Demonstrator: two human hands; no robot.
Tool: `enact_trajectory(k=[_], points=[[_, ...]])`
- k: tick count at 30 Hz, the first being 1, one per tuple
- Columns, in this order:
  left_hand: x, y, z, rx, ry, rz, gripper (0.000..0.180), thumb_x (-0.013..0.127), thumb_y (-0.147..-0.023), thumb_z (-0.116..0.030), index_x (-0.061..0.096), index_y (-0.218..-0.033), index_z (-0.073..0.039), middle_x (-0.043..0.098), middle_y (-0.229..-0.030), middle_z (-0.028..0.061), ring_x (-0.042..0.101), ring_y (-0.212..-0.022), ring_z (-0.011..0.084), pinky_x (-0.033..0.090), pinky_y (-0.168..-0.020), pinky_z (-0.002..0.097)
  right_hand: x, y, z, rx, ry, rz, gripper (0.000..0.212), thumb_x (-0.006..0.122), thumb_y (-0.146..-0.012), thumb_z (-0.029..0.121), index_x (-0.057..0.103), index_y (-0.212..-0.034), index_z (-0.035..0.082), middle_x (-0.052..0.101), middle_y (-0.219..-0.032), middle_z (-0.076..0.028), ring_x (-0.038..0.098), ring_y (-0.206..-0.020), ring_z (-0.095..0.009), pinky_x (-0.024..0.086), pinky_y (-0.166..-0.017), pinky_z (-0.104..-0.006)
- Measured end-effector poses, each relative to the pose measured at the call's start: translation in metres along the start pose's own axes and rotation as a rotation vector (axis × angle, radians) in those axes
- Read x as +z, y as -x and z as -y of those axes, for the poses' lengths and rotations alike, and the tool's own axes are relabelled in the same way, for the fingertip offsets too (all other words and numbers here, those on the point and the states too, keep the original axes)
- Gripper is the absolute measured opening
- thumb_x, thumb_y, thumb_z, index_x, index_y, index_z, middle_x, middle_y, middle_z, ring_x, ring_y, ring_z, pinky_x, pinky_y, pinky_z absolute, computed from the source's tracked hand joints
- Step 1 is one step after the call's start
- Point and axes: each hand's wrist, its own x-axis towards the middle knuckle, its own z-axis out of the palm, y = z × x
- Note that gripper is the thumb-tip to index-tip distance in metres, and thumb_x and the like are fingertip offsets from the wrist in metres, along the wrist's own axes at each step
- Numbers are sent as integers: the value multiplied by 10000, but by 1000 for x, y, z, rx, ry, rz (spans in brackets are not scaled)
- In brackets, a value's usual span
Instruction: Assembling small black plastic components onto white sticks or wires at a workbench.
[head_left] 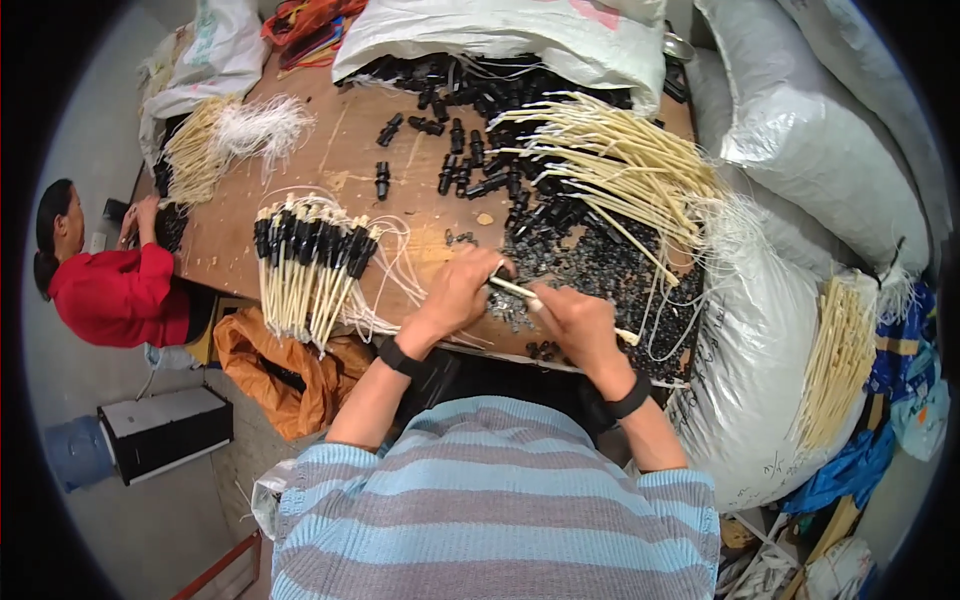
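Observation:
Near the table's front edge, a thin cream stick (513,288) runs between my two hands. My left hand (458,287) is closed around its left end, where a bit of a black plastic fitting shows at the fingertips. My right hand (578,322) grips the stick farther along, and a pale tip pokes out past the fingers. How far the fitting sits on the stick is hidden by my fingers. To the left lies a bundle of cream sticks with black fittings (312,262), trailing white cords.
Loose black fittings (457,137) spill from a white sack (500,40) at the back. Small dark parts (600,275) cover the table's right side, below a pile of cream sticks (620,160). Stuffed sacks (745,370) crowd the right. A person in red (115,295) works at the far left.

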Motion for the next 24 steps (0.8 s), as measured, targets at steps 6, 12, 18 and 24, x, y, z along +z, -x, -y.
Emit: enact_trajectory(k=[6, 12, 18, 24], points=[[-6, 5, 9, 56, -125, -3, 337, 492, -631, 129, 610, -893, -48, 560, -796, 108, 521, -853, 308, 431, -760, 383, -6, 4, 3, 32, 137, 20, 133, 621, -843, 210, 595, -771, 101, 601, -646, -86, 604, -499, -293, 467, -433, -396], [20, 5, -2, 260, -103, 23, 308, 523, -639, 117, 619, -876, -55, 622, -909, 101, 541, -989, 283, 395, -868, 409, 5, 7, 8, -104, 287, -68, 116, 658, -757, 181, 604, -838, 118, 592, -652, -65, 579, -458, -243, 422, -402, -384], [4, 6, -29, 148, -274, 99, 400, 692, -682, 4, 663, -1057, -132, 679, -916, 49, 643, -739, 240, 493, -749, 354, -40, 0, 7, 105, 322, -32, 126, 616, -772, 110, 603, -897, 112, 613, -599, -50, 608, -482, -264, 438, -402, -384], [-4, 22, -2, -15, -222, -55, 176, 633, -800, -49, 637, -975, -61, 666, -767, 98, 616, -581, 197, 462, -511, 298, -48, 7, -11, 265, -839, -59, 146, 686, -787, 91, 615, -660, 79, 681, -1025, -110, 603, -716, -116, 457, -557, -249]])
